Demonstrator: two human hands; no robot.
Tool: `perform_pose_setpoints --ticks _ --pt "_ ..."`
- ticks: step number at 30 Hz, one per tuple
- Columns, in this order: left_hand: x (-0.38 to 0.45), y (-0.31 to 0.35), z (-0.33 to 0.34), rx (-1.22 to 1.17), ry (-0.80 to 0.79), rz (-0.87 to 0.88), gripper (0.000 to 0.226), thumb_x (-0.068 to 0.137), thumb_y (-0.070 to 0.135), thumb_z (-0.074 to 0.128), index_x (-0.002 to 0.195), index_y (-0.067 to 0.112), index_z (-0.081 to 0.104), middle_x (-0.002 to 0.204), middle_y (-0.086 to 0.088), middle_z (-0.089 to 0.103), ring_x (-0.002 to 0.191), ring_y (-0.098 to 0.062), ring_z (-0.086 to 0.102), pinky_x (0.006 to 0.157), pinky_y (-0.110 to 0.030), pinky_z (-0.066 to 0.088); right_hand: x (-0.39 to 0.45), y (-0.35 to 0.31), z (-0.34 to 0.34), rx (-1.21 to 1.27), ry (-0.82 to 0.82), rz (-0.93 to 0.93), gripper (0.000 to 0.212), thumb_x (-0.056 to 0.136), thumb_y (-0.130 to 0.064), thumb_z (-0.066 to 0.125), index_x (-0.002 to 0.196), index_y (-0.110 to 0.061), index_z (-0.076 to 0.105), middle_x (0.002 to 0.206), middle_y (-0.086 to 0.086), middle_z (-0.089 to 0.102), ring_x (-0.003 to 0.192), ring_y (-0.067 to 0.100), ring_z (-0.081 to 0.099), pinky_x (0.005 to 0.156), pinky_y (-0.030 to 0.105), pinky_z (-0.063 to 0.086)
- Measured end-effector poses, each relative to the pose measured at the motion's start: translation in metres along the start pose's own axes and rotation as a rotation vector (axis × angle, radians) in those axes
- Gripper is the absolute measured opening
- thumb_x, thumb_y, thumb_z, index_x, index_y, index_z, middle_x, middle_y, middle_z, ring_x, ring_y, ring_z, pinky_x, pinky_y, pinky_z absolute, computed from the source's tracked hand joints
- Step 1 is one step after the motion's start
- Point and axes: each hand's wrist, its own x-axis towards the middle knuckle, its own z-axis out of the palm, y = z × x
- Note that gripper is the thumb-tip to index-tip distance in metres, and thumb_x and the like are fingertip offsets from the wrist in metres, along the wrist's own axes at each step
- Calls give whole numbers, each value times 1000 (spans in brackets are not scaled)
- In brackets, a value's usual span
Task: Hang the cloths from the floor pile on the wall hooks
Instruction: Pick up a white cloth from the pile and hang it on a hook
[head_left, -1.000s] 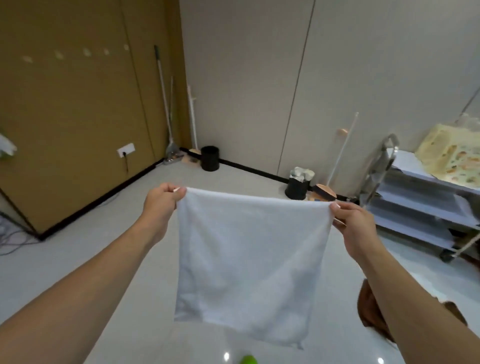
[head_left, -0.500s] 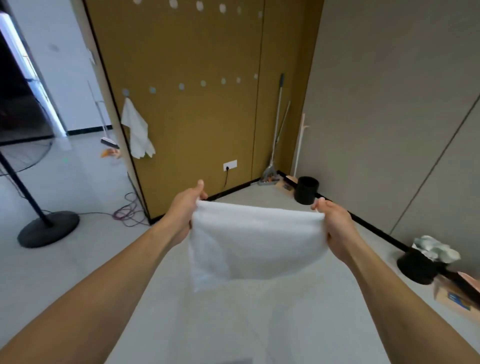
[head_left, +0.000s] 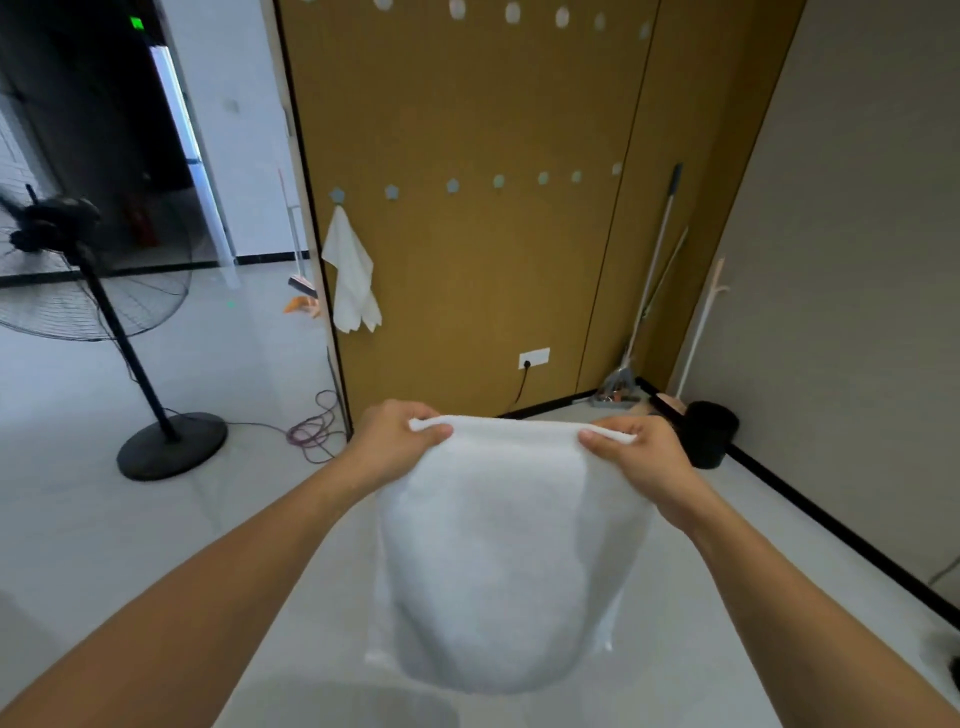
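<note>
Fingers (head_left: 434, 432) of the left hand (head_left: 392, 441) curl over the top edge of a white towel (head_left: 498, 551), thumb side pinching the left corner. Right hand (head_left: 641, 454) mirrors this: fingers (head_left: 597, 441) folded over the right corner, pinching the cloth. Both arms extended forward, hands level with each other. Towel spans between the two grips, top edge taut, body sagging down and toward the camera below the fingers; lower edge blurred.

Beyond the fingers: brown wall panel (head_left: 467, 260) with a row of pale hooks (head_left: 453, 185) well above hand level; a second row higher, at the frame's top. Leftmost lower hook (head_left: 337, 196) carries a second white cloth (head_left: 353, 275), hanging free, up and left of the left fingers.

Left of the left hand, well apart: black pedestal fan (head_left: 104, 291) on the grey floor, coiled cable (head_left: 314, 431) near the panel's base. Up and right of the right fingers: mop (head_left: 649, 291) leaning in the corner. Black bin (head_left: 709, 434) just beyond the right hand. Wall socket (head_left: 533, 358) above the towel's top edge.
</note>
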Motion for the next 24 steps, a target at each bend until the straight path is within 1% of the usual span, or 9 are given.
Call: perform_pose_setpoints --ticks 2,5,8,11,12,16,20,22,24 --pt "42 -10 -1 -18 21 27 15 91 40 69 96 27 76 103 4 73 102 -18 65 88 -32 51 37 -4 11 -8 9 3 4 93 -31 68 90 -33 71 92 -2 74 88 23 71 86 46 59" --pt "100 -20 -6 30 -17 69 14 98 37 59 94 27 68 96 3 68 96 -20 62 78 -30 44 95 -15 28 -25 0 3 14 96 -29 64 103 -24 75 89 -2 76 83 20 73 82 44 61" --pt "155 -29 -16 91 -74 83 12 103 33 51 96 26 59 99 -2 64 96 -21 59 78 -30 42 152 -30 43 -40 -3 10 18 97 -31 63 103 -20 75 90 0 76 84 22 73 82 46 61" --pt "206 -38 -29 77 -80 76 16 104 31 50 109 24 64 111 -3 66 102 -22 61 86 -33 48 202 -42 62 -61 13 -15 26 97 -36 62 110 -18 74 96 0 75 90 21 72 86 48 59" --pt "221 -40 -34 60 -77 67 18 104 30 50 113 25 65 113 -2 66 102 -21 61 85 -32 48 217 -46 69 -66 19 -30 28 97 -38 61 113 -18 73 99 -1 75 93 20 70 88 49 58" --pt "269 -46 -47 -38 -67 47 16 105 27 48 105 30 63 111 -1 64 100 -19 60 77 -29 46 274 -57 91 -113 26 -69 32 99 -41 56 116 -19 71 106 -2 72 98 20 67 91 50 56" --pt "306 -49 -54 -136 -11 1 27 106 32 45 122 18 61 119 5 58 114 -16 54 89 -26 37 333 -70 112 -90 44 -71 38 100 -37 54 127 -13 64 123 7 66 111 28 62 98 51 52" --pt "326 -52 -56 -162 25 -23 33 106 33 45 129 14 59 124 6 53 119 -12 48 93 -22 31 362 -76 122 -50 30 -71 34 100 -34 56 123 -12 66 119 7 67 109 28 63 96 47 53" --pt "346 -54 -59 -186 44 -39 33 104 36 49 126 14 60 127 4 55 123 -13 49 94 -21 32 391 -79 131 -6 11 -83 22 100 -30 58 110 -15 70 104 3 70 98 25 66 86 40 56"
